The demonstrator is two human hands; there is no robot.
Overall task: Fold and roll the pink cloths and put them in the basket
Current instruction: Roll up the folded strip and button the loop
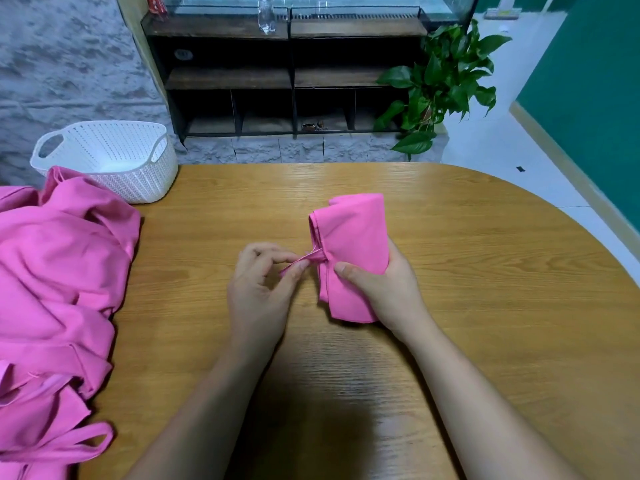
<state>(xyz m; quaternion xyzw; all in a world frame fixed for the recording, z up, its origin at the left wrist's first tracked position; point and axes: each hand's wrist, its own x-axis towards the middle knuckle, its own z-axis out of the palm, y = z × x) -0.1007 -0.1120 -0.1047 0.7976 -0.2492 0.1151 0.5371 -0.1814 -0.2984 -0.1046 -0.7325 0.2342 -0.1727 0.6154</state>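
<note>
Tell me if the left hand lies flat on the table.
No, the left hand pinches a thin strap of the rolled pink cloth.

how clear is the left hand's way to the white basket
Likely yes: bare table lies between the left hand and the basket, with the pink pile off to one side. It would first drop the strap it pinches.

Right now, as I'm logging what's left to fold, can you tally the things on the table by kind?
Rolled pink cloth, gripped by right hand, strap pinched by left hand: 1
Heap of loose pink cloths, number within unclear: 1
White basket: 1
Total: 3
</note>
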